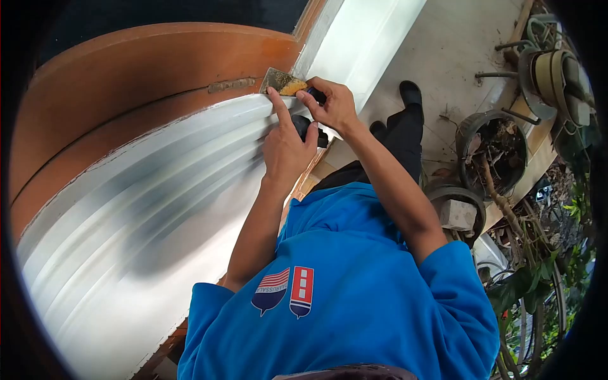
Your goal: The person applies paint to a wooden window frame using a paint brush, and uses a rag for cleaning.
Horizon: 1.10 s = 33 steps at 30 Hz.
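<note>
My right hand [332, 106] is closed round the dark handle of a scraper [275, 78], its thumb toward the blade. The flat blade is smeared with yellowish-brown material and sits at the seam between an orange-brown wooden panel [158, 60] and a white ridged moulding [183, 149]. My left hand [287, 149] is beside it, index finger stretched out with its tip at the blade's lower edge. A black object [306, 128] shows behind that hand's thumb, and I cannot tell what it is. The other left fingers are curled out of sight.
A metal hinge [232, 85] lies along the panel seam, left of the blade. A white post [361, 44] rises just beyond my hands. On the right, a pot of dry leaves [493, 152], a pale block [458, 214] and green plants [525, 285] line the tiled floor [443, 57].
</note>
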### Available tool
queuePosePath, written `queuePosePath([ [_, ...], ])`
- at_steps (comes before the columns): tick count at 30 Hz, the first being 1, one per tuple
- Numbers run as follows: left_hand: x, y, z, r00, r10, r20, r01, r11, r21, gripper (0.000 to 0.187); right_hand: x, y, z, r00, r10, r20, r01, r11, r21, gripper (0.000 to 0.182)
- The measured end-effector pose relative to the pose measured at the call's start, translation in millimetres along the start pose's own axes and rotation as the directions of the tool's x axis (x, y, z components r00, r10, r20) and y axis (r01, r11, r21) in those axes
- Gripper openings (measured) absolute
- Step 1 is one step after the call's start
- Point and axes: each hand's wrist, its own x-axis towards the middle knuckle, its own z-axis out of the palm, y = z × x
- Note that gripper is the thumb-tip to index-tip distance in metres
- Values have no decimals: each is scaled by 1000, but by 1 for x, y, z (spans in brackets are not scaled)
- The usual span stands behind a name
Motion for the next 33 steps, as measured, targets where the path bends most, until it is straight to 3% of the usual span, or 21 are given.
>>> queuePosePath([
  [11, 2, 2, 8, 1000, -2, -23, 2, 1000, 5, 106, 6, 0, -1, 989, -139, -59, 139, 990, -4, 27],
  [33, -3, -4, 2, 999, 24, -43, -24, 1000, 9, 104, 2, -8, 7, 993, -107, -56, 110, 992, 62, 26],
])
